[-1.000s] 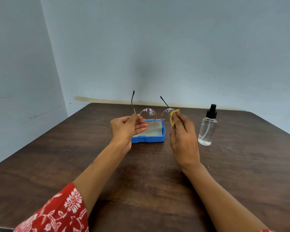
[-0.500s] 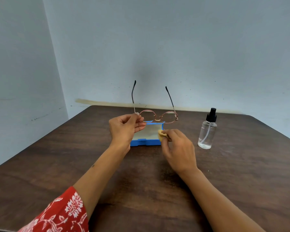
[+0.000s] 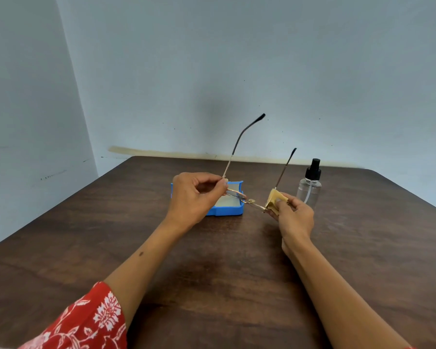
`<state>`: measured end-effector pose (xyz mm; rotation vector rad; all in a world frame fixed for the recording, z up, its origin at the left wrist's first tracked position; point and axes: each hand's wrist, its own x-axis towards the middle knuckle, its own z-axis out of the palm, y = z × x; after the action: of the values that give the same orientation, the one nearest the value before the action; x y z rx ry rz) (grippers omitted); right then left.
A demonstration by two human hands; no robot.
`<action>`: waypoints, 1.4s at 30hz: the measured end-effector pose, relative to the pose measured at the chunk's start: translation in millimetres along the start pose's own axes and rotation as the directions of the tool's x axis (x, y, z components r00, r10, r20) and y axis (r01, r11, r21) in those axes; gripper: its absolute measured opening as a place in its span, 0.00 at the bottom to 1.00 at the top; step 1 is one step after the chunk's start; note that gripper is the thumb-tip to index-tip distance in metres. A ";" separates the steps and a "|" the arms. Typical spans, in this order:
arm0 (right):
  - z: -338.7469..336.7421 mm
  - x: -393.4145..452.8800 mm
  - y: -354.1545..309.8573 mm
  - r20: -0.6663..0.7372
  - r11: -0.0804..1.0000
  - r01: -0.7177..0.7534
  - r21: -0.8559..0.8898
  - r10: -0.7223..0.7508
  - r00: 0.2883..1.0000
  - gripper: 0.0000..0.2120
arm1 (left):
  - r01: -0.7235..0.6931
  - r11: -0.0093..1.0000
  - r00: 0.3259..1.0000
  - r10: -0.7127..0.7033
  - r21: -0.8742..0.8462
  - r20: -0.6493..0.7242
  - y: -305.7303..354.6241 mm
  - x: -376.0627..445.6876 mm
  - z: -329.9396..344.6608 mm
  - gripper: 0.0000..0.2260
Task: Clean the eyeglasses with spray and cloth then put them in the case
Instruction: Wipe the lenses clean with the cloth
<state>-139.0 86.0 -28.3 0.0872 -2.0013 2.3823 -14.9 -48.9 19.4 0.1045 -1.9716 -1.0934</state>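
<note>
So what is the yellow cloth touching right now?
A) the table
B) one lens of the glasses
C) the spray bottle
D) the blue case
B: the right hand pinches the yellow cloth around one lens end of the eyeglasses, which the left hand holds at the other end; the spray bottle and the blue case sit apart on the table.

Thin-framed eyeglasses (image 3: 239,196) held aloft, temples up, yellow cloth (image 3: 275,201) over one lens
</note>
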 end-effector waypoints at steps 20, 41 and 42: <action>-0.6 1.3 -2.9 0.076 0.971 -0.101 0.216 0.087 0.993 0.14 | -0.093 0.986 0.995 0.096 0.141 -0.011 -8.1 -3.8 1.7 0.06; -9.7 -6.0 -3.6 0.205 0.966 0.225 -0.125 -0.196 0.959 0.05 | 0.473 0.877 0.876 -0.460 -0.078 0.142 -24.5 -17.4 -1.5 0.08; -9.5 -6.4 -3.3 0.207 0.962 0.236 -0.138 -0.205 0.957 0.05 | 0.482 0.873 0.874 -0.473 -0.077 0.114 -26.2 -20.2 0.3 0.07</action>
<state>-132.7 96.1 -27.1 0.5263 -2.1255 2.1385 -10.5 -55.8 -12.6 0.5208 -2.0191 -1.5385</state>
